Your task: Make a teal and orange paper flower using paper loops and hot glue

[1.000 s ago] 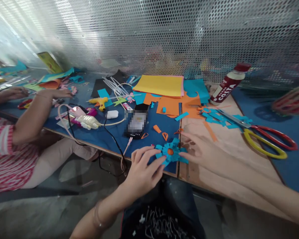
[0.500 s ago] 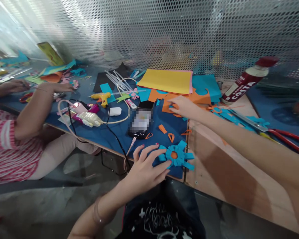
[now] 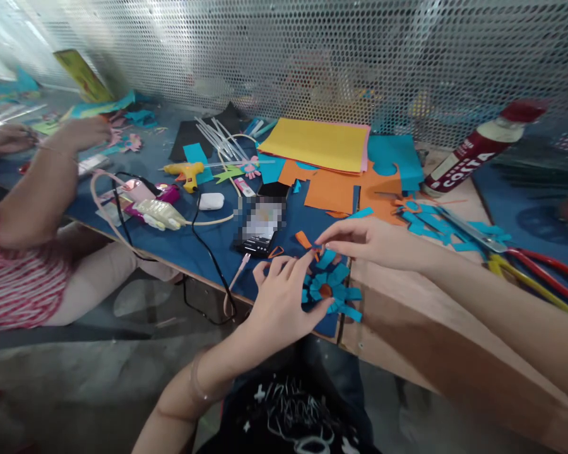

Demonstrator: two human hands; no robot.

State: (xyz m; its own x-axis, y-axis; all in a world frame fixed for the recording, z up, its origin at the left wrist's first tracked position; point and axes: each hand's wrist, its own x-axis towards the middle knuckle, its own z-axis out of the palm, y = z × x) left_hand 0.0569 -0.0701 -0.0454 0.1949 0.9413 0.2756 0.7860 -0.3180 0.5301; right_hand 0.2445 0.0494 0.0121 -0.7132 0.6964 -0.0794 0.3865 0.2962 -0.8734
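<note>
A blue paper flower with an orange centre lies at the table's front edge, several of its petals sticking out to the right. My left hand grips its left side, thumb on the near petals and forefinger at the far side. Just above the flower, my right hand pinches a short blue paper strip between thumb and fingers. Small orange paper pieces lie beyond my fingertips, partly hidden. A phone with a blurred-out screen lies left of them.
Orange sheets and a yellow stack lie behind. Scissors, blue scraps and a Costa bottle are at right. A yellow glue gun, cables and a white earbud case lie left, near another person's arm.
My right hand has come back from the orange sheets to the flower with a blue strip. My left thumb and fingers have closed in on the flower. The other person's arm has shifted left.
</note>
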